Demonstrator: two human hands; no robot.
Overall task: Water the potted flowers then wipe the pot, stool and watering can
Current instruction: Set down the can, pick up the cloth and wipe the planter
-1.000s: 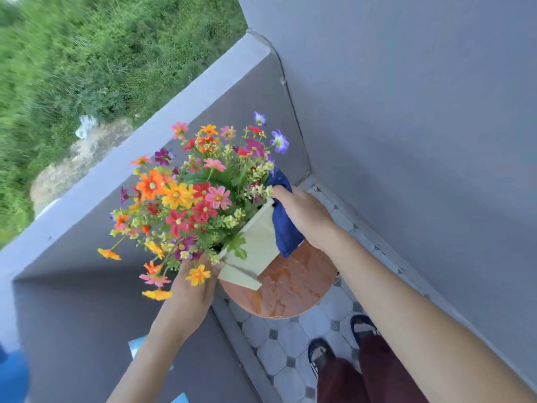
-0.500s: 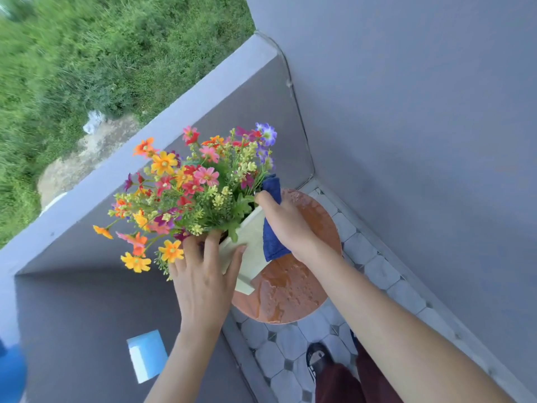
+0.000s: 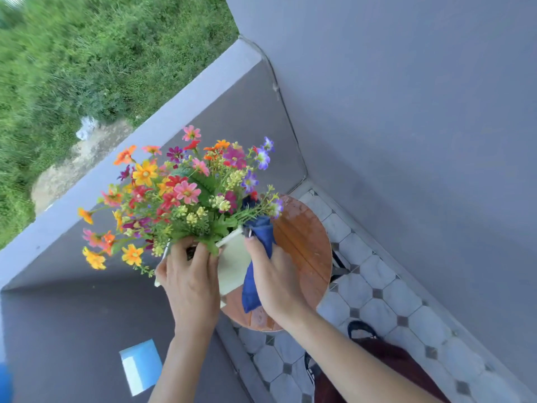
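Note:
A cream square pot (image 3: 232, 266) full of mixed orange, pink, red and purple flowers (image 3: 180, 193) stands tilted over a round, wet, reddish wooden stool (image 3: 305, 242). My left hand (image 3: 190, 282) grips the pot's near rim, fingers among the stems. My right hand (image 3: 274, 282) presses a blue cloth (image 3: 257, 257) against the pot's right side, from the rim downward. The watering can is not clearly in view.
A grey parapet wall (image 3: 162, 123) runs along the left, a tall grey wall (image 3: 406, 141) on the right, meeting in a corner behind the stool. White tiled floor (image 3: 377, 292) lies below. A light blue sponge-like block (image 3: 142, 366) rests on the ledge. Grass lies beyond.
My left hand has shifted from under the flowers up onto the pot's near rim. My right hand has slid the blue cloth down the pot's side, and the pot has turned.

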